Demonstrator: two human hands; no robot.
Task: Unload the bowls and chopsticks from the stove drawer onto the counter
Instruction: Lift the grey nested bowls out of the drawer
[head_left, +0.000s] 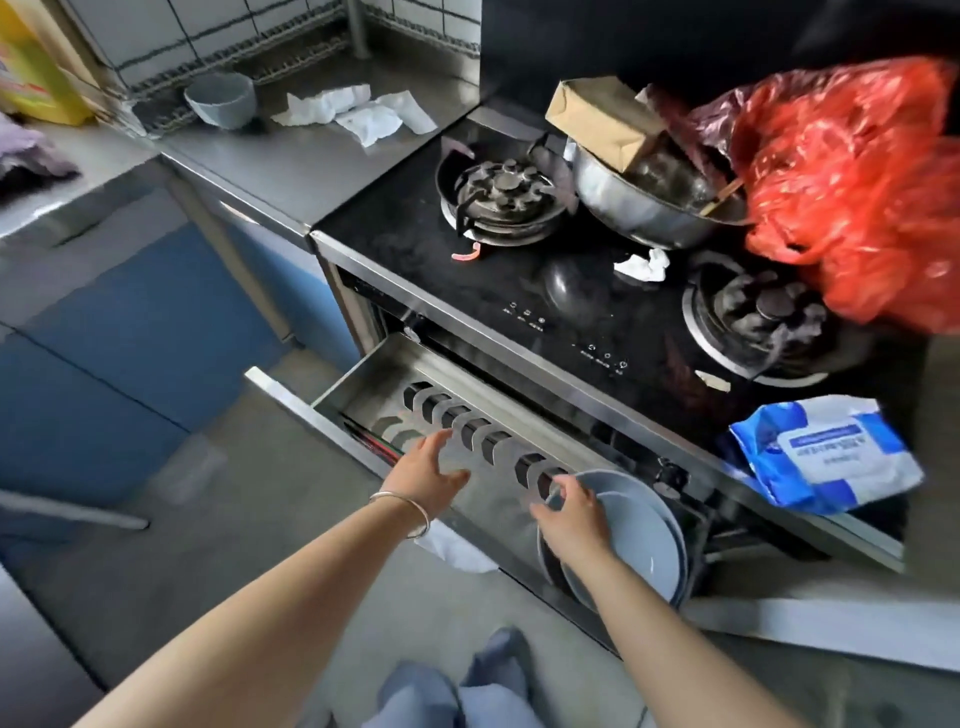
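Note:
The steel drawer under the stove is pulled out. At its right end several pale blue bowls stand on edge, stacked against each other. My right hand lies on the rim of the front bowl, fingers curled over it. My left hand, with a silver bangle on the wrist, hovers open over the slotted rack in the drawer's middle. Dark chopsticks lie along the drawer's front left edge. One grey-blue bowl stands on the steel counter to the far left of the stove.
The black gas stove carries two burners, a steel basin holding a brown packet, a red plastic bag and a blue wipes pack. Crumpled tissues lie on the counter. A yellow bottle stands far left.

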